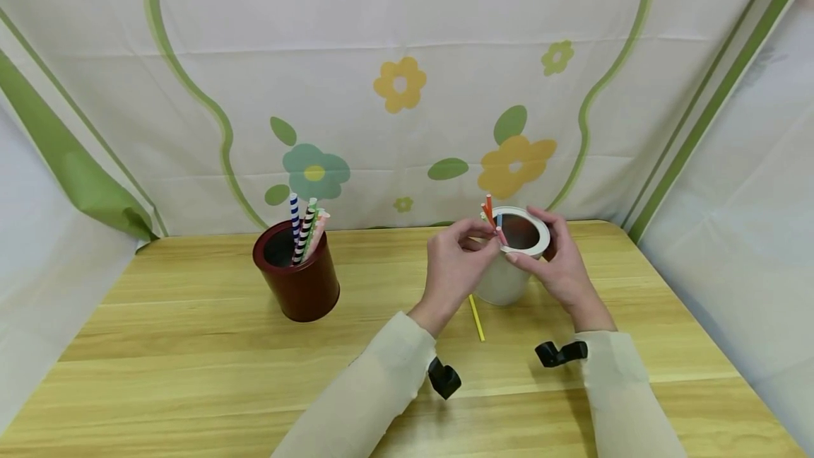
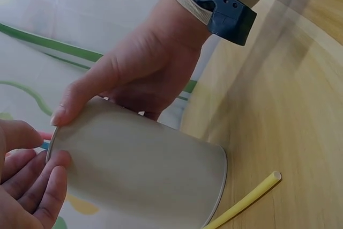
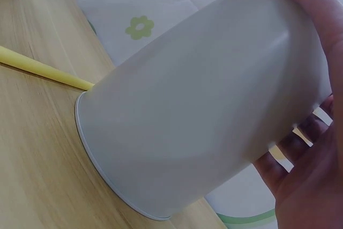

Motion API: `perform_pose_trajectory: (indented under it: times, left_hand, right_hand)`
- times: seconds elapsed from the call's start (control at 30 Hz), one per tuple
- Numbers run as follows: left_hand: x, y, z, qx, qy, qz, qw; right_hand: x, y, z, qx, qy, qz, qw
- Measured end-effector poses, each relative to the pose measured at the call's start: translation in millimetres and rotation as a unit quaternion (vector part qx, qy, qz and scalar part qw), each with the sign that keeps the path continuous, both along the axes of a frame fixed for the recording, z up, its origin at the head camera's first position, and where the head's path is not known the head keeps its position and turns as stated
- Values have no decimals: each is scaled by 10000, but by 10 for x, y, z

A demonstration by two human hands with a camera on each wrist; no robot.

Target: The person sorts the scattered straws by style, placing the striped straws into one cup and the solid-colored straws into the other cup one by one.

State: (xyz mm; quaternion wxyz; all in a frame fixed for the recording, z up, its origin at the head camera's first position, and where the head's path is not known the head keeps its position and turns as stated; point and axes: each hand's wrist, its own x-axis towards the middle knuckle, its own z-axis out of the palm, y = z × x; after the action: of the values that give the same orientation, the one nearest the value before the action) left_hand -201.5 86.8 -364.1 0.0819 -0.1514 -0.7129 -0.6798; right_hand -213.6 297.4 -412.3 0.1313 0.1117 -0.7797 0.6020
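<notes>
A light grey can (image 1: 504, 281) with a white rim stands on the table at the right. My right hand (image 1: 562, 267) grips its far right side, the thumb on the rim. At the left side of the rim, my left hand (image 1: 454, 263) pinches a pink straw (image 1: 502, 237) between thumb and fingers. Close by are a blue straw (image 1: 499, 220) and orange straws (image 1: 488, 205), which rise above the left hand's fingertips. On the tabletop, a yellow straw (image 2: 246, 199) lies with one end by the foot of the can. The left hand's lower fingers rest against the can's wall.
A dark red can (image 1: 308, 295) stands on the left of the wooden table (image 1: 210, 345), with several striped straws (image 1: 308, 228) leaning inside. Behind the table hangs a flowered cloth (image 1: 343, 90). A pale cloth (image 1: 757, 232) bounds the right side.
</notes>
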Motion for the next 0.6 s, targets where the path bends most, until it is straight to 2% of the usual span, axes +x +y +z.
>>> perform_pose_trajectory:
  times: [0.27, 0.6]
  left_hand:
    - [15, -14, -28, 540, -384, -107, 9977]
    - [31, -65, -24, 838, -617, 318, 9941]
  right_hand:
    - [4, -3, -3, 10, -4, -13, 10000]
    - [-5, -7, -2, -61, -5, -14, 10000]
